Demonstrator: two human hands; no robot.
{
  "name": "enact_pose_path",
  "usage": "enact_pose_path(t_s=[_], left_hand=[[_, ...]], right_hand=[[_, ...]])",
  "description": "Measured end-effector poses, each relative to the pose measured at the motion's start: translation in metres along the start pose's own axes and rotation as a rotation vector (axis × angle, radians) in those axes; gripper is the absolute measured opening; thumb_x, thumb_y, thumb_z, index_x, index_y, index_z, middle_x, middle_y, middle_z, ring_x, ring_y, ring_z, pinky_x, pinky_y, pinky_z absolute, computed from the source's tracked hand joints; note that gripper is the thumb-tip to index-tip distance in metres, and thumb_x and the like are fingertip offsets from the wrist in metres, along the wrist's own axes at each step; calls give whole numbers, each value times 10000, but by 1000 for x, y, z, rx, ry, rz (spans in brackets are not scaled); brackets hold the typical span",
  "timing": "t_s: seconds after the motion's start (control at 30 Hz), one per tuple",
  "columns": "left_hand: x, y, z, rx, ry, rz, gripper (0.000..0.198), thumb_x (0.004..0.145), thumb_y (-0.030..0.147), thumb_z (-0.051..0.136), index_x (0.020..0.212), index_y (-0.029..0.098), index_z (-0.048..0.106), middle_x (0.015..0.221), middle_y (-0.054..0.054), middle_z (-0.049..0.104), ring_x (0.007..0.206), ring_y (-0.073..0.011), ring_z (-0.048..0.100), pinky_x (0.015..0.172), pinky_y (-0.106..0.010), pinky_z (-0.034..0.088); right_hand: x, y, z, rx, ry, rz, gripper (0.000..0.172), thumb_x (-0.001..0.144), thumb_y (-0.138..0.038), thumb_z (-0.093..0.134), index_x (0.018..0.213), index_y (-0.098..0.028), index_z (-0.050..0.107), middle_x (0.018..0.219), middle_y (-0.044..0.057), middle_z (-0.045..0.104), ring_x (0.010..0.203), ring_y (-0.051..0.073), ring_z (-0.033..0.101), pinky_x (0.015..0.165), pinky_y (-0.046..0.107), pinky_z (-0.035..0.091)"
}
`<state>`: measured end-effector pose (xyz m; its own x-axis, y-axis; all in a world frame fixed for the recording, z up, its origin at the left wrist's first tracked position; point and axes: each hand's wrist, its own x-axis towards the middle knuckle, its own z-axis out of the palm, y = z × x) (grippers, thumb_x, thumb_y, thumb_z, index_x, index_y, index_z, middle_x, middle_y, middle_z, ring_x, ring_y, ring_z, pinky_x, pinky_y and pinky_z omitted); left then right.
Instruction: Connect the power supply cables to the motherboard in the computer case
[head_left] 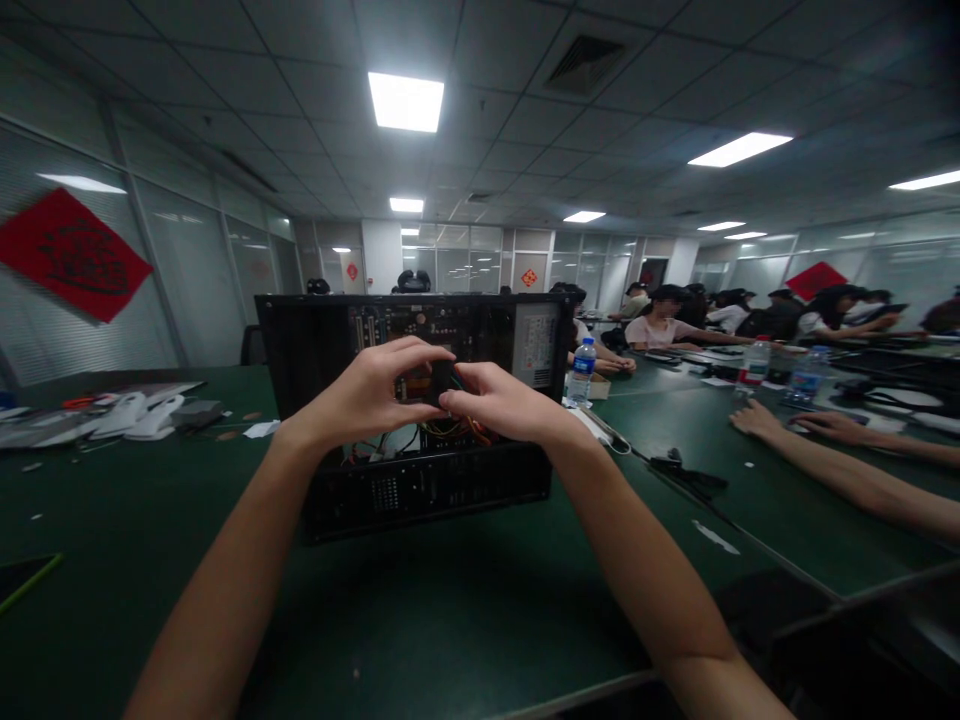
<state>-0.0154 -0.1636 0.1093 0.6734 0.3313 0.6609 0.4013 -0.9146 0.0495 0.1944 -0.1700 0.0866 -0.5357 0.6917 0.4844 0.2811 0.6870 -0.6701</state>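
Note:
An open black computer case [330,340] lies on the dark green table [420,620], its inside facing me with boards and coloured wires showing. Both of my hands are inside it. My left hand [371,395] curls its fingers over the top of a small dark part [441,380]. My right hand [499,400] pinches the same part from the right. The two hands touch at the fingertips. What the part connects to is hidden behind my fingers.
White devices and papers [127,415] lie at the far left. A water bottle [582,372] stands just right of the case. A co-worker's forearms [840,470] rest on the table at right. Several people sit at the far desks.

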Motion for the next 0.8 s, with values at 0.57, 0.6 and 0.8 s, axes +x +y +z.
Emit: enact_pose_path(t_s=[0.57,0.6,0.8], left_hand=[[0,-13,16,259,51,61,499,873,264,668,1354,179,571,1365,-117,605,1238,-245,596,1070,-409,501],[0,-13,16,273,48,58,487,874,262,664,1346,179,577,1362,-115,608,1231,-243,600,1062,-405,505],[-1,-11,13,351,4,50,459,851,268,676,1299,188,616,1288,-103,658,1166,-252,632,987,-386,534]], right_hand=[[13,14,8,-138,182,9,225,768,-276,535,889,-116,636,724,-16,564,670,122,486,629,245,389],[14,15,8,-146,187,-1,226,768,-273,536,888,-113,642,734,-12,573,679,124,493,639,248,392],[12,21,3,-185,84,-3,266,832,-330,551,915,-102,657,782,2,609,718,139,530,644,257,396]])
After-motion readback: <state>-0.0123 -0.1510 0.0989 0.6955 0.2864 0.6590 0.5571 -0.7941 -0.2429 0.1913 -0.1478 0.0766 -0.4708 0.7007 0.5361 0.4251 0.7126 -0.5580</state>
